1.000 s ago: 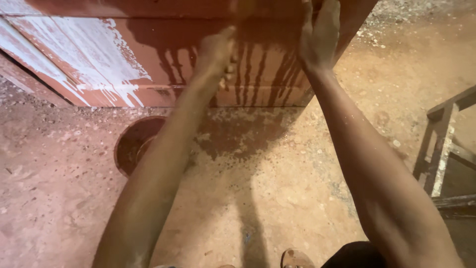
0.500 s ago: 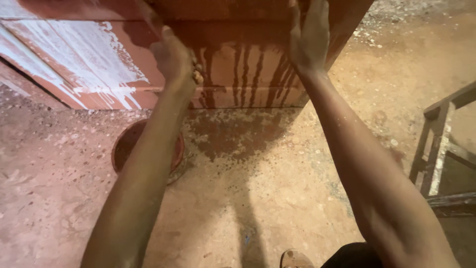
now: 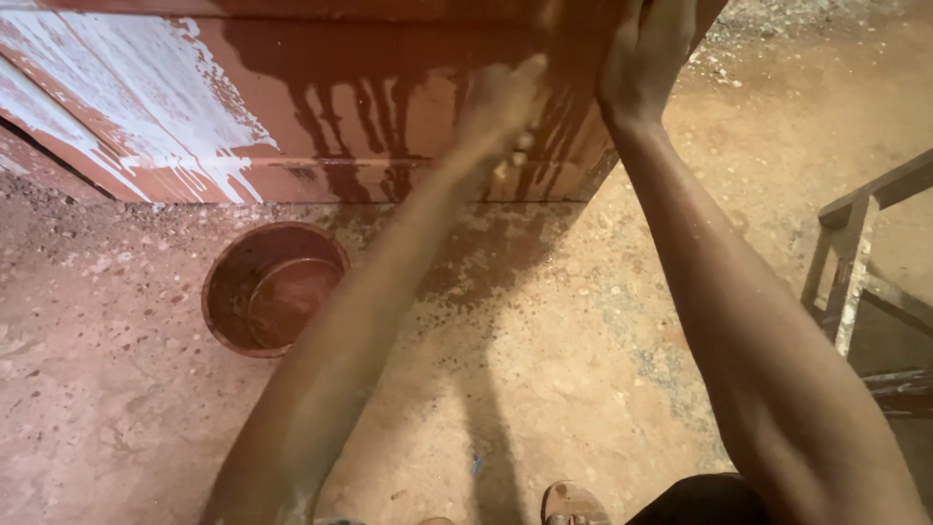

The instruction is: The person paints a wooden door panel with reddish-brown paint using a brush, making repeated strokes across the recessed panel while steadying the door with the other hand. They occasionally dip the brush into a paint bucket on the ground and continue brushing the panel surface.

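On the far left, a reddish-brown wooden panel stands tilted against the ground, its left part smeared with white paint and its middle streaked with dark wet runs that drip towards the lower edge. Just near of it, on the gritty reddish floor, sits a round bucket holding a brown liquid, well apart from both hands.

The left hand lies against the wet face of the panel, right of the bucket and above it in the view. It is blurred; the fingers look loosely curled with something small and pale at the knuckles, but whether they hold a rag or pad cannot be told. Half a second ago this hand sat further left and lower on the panel, and a second ago about where it is now, so it is sweeping side to side across the wet patch, which reads as rubbing or spreading the liquid over the wood.

The right hand is pressed flat, fingers straight and together, on the panel's right edge, holding nothing; it has barely moved, so it seems to steady the panel.

Far right stands a paint-flecked wooden frame. A sandalled foot shows at the near edge.
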Demonstrator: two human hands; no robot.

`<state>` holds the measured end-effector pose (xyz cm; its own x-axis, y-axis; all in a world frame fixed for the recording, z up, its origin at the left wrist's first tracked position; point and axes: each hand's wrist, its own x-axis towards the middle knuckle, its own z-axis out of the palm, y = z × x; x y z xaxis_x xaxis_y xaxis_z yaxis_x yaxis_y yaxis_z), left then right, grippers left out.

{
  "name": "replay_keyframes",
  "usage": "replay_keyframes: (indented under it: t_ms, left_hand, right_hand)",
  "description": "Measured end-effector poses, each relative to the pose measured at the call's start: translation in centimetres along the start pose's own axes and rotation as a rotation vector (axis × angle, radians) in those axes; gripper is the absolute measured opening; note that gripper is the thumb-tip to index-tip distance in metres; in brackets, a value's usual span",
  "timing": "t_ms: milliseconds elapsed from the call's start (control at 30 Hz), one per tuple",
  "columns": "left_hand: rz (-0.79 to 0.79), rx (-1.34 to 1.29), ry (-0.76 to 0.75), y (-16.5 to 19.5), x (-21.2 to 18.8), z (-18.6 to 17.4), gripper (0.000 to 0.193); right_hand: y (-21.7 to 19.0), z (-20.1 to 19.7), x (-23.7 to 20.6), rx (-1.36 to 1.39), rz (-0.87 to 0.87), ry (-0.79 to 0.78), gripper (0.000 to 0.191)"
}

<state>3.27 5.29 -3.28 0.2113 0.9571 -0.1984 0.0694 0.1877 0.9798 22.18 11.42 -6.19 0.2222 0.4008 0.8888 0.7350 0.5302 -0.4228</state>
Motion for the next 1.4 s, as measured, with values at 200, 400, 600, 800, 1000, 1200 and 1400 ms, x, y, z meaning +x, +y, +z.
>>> replay_keyframes:
  t_ms: [200, 400, 600, 800, 1000, 1200, 1400]
  left_hand:
    - [0.039, -0.176, 0.329, 0.0, -1.0, -5.3, 0.039]
    - [0.129, -0.357, 0.526, -3.3, -0.1, -9.7, 0.037]
    - [0.225, -0.544, 0.692, -5.0, 1.8, -12.5, 0.021]
    - [0.179, -0.302, 0.506, -4.6, 3.3, -9.0, 0.057]
    - [0.319, 0.129, 0.141, -4.7, 3.0, -1.6, 0.049]
    - [0.106, 0.116, 0.028, -2.2, 1.8, 0.3, 0.041]
    - [0.105, -0.031, 0.263, -1.6, 0.7, -4.3, 0.052]
  right_hand:
    - [-0.7, 0.3, -0.7, 0.073, -0.013, 0.0, 0.025]
    - [-1.1, 0.6, -0.7, 0.095, 0.034, -0.036, 0.027]
    - [-2.1, 1.0, -1.2, 0.0, 0.081, -0.107, 0.039]
    - [-4.9, 2.9, -2.0, 0.003, 0.193, -0.331, 0.049]
    - [-4.7, 3.5, -1.7, 0.015, 0.209, -0.25, 0.046]
    - [-1.1, 1.4, -1.2, -0.045, 0.284, 0.003, 0.045]
    - [-0.2, 0.7, -0.7, -0.084, 0.292, 0.022, 0.046]
